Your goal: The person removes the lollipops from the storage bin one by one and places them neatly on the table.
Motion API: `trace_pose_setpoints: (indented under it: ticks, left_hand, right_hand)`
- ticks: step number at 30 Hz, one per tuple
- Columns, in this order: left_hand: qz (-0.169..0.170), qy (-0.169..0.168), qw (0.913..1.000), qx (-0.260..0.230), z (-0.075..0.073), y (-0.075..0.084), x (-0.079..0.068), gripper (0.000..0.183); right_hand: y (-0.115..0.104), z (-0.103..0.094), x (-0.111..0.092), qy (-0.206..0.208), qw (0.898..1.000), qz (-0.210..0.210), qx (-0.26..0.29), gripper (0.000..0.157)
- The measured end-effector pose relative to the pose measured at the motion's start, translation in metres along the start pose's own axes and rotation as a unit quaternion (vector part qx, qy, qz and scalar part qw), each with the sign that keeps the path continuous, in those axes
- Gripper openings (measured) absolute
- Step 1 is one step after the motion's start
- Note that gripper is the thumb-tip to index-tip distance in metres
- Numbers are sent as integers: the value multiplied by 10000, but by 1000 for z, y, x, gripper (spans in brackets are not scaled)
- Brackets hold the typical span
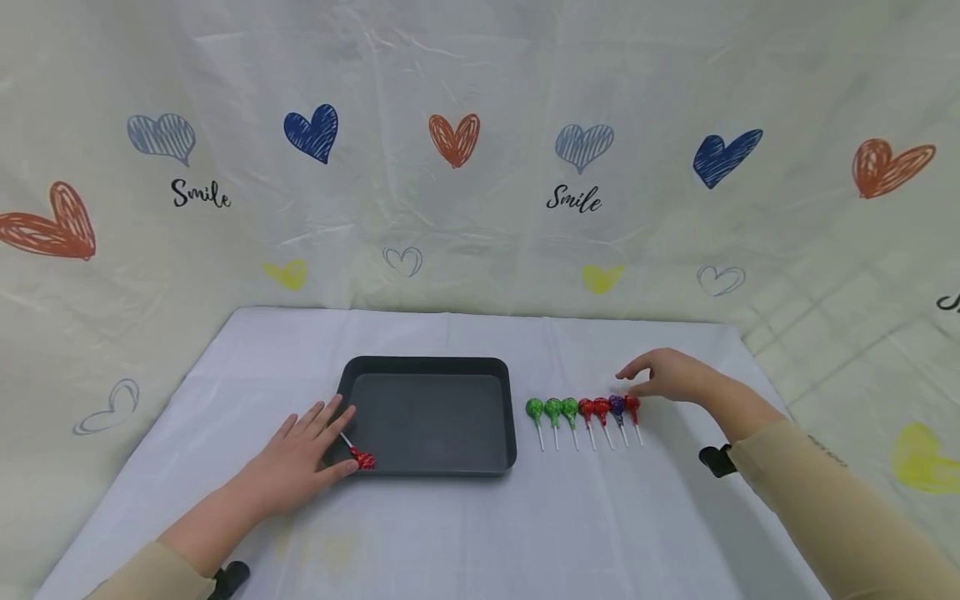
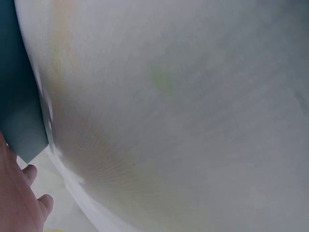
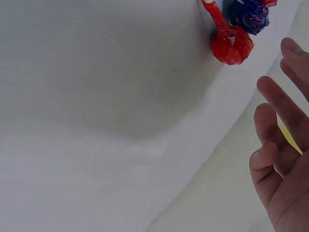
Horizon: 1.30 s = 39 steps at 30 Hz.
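My left hand lies with its fingers spread over the left side of a dark grey baking tray. Beside its thumb, in the tray's near left corner, is a lollipop in red wrapping, its white stick pointing up and left. To the right of the tray runs a row of lollipops: three green ones, two red ones, a purple one and a red one at the end. Close by that end lollipop, my right hand has thumb and fingers apart, holding nothing.
A white cloth covers the table. Behind it hangs a pale sheet printed with hearts and the word Smile, which also runs along both sides. The lollipop sticks in the row point toward the near edge.
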State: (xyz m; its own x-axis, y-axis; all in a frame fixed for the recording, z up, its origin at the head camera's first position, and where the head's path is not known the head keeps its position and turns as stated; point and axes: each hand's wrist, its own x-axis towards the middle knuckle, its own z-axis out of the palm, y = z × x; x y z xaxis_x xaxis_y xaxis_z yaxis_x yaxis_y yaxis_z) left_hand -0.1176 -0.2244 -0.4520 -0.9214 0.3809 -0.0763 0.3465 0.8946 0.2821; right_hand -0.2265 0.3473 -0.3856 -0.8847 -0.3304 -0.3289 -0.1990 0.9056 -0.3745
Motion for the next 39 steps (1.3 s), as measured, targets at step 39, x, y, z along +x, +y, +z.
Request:
trace_pose_setpoints:
  ticks: [39]
  left_hand:
    - [170,93,9994,296,-2,-10,-3,81]
  right_hand:
    - [-151,15,59,-161,9871,-1591,84,31]
